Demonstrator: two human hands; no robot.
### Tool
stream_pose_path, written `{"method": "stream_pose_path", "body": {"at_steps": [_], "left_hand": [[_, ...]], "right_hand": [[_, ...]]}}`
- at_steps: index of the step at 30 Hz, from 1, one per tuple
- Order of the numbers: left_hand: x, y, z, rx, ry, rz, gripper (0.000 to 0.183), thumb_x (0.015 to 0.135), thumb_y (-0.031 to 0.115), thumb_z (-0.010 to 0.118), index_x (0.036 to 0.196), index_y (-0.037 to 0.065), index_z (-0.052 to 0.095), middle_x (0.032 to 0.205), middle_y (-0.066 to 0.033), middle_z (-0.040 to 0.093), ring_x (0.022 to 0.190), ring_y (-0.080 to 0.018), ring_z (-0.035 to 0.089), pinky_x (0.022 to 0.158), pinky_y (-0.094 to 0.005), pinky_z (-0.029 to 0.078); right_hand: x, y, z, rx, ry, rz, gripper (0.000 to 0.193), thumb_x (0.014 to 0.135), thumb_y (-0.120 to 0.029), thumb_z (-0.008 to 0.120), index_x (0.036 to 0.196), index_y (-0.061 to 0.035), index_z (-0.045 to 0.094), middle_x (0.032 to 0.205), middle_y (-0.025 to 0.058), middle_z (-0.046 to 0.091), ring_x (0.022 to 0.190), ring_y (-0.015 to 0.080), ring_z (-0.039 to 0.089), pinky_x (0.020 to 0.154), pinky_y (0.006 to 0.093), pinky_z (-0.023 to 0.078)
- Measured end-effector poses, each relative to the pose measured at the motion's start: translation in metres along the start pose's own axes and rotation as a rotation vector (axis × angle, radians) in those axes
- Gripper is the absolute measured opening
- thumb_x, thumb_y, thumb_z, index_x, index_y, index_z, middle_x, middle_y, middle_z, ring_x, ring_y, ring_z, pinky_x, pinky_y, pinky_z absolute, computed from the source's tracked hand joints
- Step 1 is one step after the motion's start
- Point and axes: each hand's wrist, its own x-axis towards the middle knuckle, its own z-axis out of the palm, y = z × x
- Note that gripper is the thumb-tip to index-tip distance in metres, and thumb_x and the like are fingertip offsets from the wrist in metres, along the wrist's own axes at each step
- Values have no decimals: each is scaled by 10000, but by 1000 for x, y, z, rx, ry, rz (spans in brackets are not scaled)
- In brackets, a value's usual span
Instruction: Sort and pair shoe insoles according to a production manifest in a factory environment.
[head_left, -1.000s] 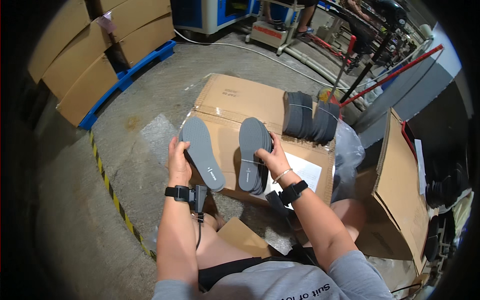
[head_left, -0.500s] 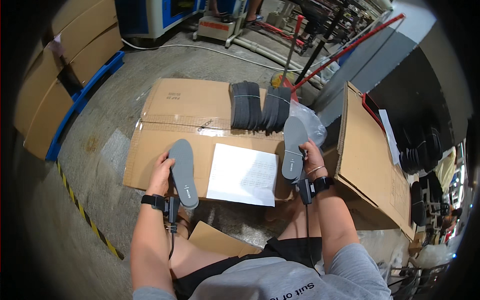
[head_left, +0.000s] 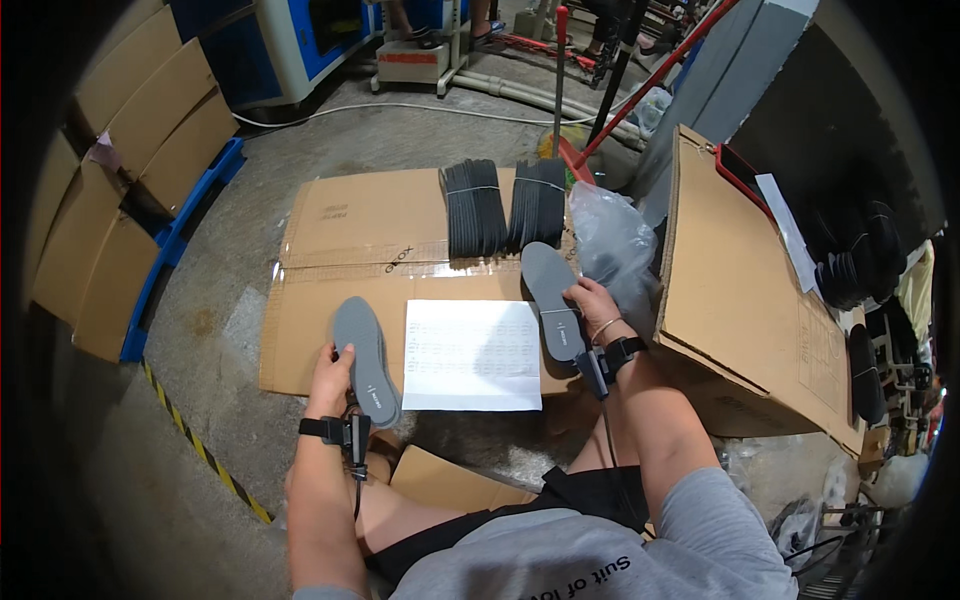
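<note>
My left hand (head_left: 331,378) grips a grey shoe insole (head_left: 360,350) by its outer edge, thumb on top; a second layer shows along its rim. Held in my right hand (head_left: 598,305) is another grey insole (head_left: 547,275), with a thin pale band across it and darker layers beneath its heel. Between them a white printed sheet (head_left: 472,355) lies on a flat cardboard box (head_left: 340,235). Two stacks of dark insoles stand side by side at the box's far right, a left stack (head_left: 474,210) and a right stack (head_left: 537,205), each tied with a band.
A clear plastic bag (head_left: 610,240) sits beyond my right hand. To the right stands a large carton (head_left: 745,300) with a red-edged device (head_left: 742,180) and paper strip (head_left: 786,230) on it. Cartons on a blue pallet (head_left: 180,240) are at left. A red-handled dustpan (head_left: 575,160) stands behind.
The banded insole in my right hand has shifted left, nearer the sheet and the stacks. My left hand keeps its insole at the box's near edge. The whole view has turned slightly.
</note>
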Motion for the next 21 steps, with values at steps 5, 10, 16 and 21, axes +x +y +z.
{"method": "stream_pose_path", "body": {"at_steps": [5, 10, 16, 21], "left_hand": [[-1, -2, 2, -24, 20, 33, 361, 894, 251, 531, 1152, 4, 478, 879, -43, 570, 537, -80, 443, 396, -213, 305], [3, -5, -10, 35, -13, -5, 452, 877, 209, 561, 1230, -31, 413, 1054, -146, 555, 925, -208, 549, 716, -320, 474], [-21, 15, 1, -85, -85, -92, 454, 882, 189, 558, 1238, -41, 394, 1099, -156, 539, 952, -218, 548, 758, -326, 478], [-13, 4, 0, -171, -114, -34, 462, 859, 134, 586, 1228, -66, 393, 1077, -149, 547, 939, -202, 547, 832, -300, 443]], "right_hand": [[-29, -3, 23, -1274, 340, -897, 470, 716, -173, 646, 1117, 26, 505, 1033, 179, 546, 976, 309, 504, 855, 398, 399], [-121, 13, 94, -1492, -580, -746, 883, 664, -385, 730, 1331, 1, 298, 1309, 282, 327, 1254, 416, 281, 1036, 508, 216], [-114, 63, 94, -1640, -534, -657, 607, 723, -4, 534, 1302, -66, 362, 1300, 227, 396, 1227, 396, 359, 1021, 489, 278], [-126, 1, 106, -899, -335, -608, 552, 704, 100, 412, 1239, -28, 452, 1177, 237, 504, 1141, 364, 455, 976, 385, 355]]}}
